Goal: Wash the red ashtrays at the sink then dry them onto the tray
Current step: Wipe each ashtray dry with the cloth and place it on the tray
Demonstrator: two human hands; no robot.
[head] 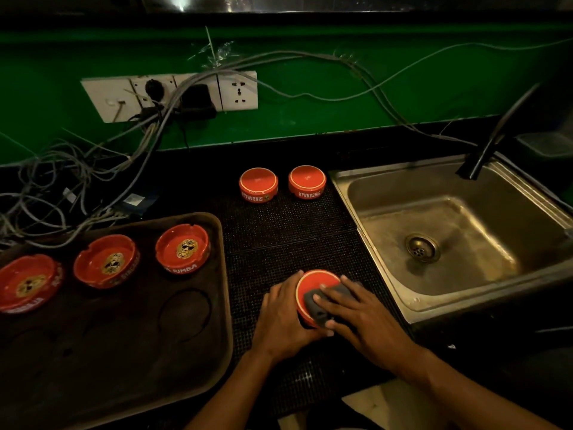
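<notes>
An upside-down red ashtray (313,282) rests on the black rubber mat in front of me. My left hand (283,318) grips its left side. My right hand (359,315) presses a dark grey cloth (319,307) onto its base. Two more red ashtrays (258,184) (307,181) sit upside down at the back of the mat. Three red ashtrays (183,248) (107,260) (28,282) stand upright along the far side of the brown tray (155,367) on the left. The steel sink (387,231) lies to the right, with nothing in its basin.
A black tap (493,141) leans over the sink's back edge. A tangle of grey cables (62,187) lies on the counter behind the tray, below a white socket strip (173,94) on the green wall. A pale container (545,144) stands at the far right.
</notes>
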